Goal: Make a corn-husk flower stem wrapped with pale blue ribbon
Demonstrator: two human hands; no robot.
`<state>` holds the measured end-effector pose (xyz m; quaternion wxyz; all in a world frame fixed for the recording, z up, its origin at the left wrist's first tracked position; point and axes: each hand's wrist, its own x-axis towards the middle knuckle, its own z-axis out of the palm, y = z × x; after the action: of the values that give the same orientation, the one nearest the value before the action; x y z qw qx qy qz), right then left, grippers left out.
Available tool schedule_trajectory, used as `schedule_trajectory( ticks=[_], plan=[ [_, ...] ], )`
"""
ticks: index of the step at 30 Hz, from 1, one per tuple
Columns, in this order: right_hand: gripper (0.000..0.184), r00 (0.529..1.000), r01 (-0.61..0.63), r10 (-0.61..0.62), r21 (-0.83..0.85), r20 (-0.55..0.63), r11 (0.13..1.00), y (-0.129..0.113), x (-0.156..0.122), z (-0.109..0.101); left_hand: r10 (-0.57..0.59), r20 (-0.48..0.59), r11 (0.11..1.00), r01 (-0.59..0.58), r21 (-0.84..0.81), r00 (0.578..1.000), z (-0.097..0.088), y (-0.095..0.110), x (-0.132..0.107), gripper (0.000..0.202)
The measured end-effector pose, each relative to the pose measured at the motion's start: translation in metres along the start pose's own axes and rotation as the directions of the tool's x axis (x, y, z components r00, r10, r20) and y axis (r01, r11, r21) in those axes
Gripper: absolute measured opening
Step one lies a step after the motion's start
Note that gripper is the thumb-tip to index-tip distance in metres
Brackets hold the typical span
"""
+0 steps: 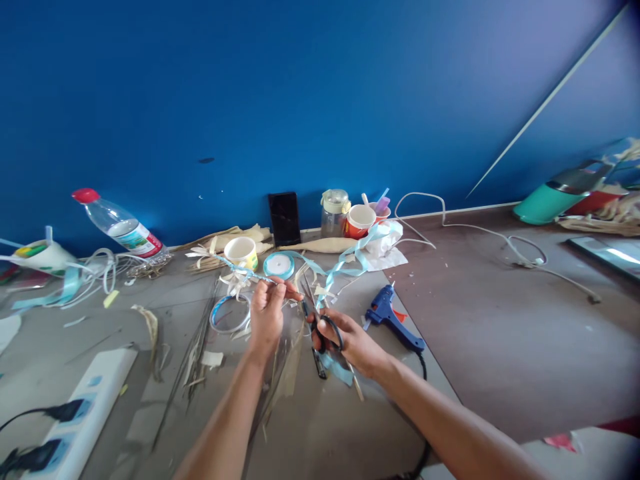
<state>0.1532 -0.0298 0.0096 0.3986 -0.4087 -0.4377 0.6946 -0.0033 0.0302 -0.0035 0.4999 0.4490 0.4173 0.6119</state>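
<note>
My left hand (267, 312) is closed, pinching a thin strip wrapped in light blue and white (239, 268) that runs out to the upper left. My right hand (350, 340) grips black-handled scissors (333, 332), with fingers in the loops and the blades pointing up beside my left fingertips. Just beyond the hands lies a roll of light blue ribbon (279, 265), and a loose curl of blue ribbon (345, 265) stretches to its right. A hoop partly wrapped in blue and white (214, 319) rests left of my left hand.
A blue glue gun (393, 317) lies right of my right hand, its cord running toward me. Behind stand a yellow-white cup (241, 252), a dark phone (284, 219), a lidded jar (334, 217) and a red cup (359, 223). A tilted bottle (125, 230) and power strip (93, 407) are left.
</note>
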Motion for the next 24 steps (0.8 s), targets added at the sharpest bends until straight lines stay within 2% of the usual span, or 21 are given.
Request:
schedule_trajectory(
  ticks=[24],
  plan=[
    [0.045, 1.0, -0.008, 0.009, 0.06, -0.007, 0.998, 0.0083, 0.0036, -0.0036, 0.016, -0.033, 1.0, -0.016, -0.001, 0.999, -0.0009, -0.0029, 0.0019, 0.017]
  ],
)
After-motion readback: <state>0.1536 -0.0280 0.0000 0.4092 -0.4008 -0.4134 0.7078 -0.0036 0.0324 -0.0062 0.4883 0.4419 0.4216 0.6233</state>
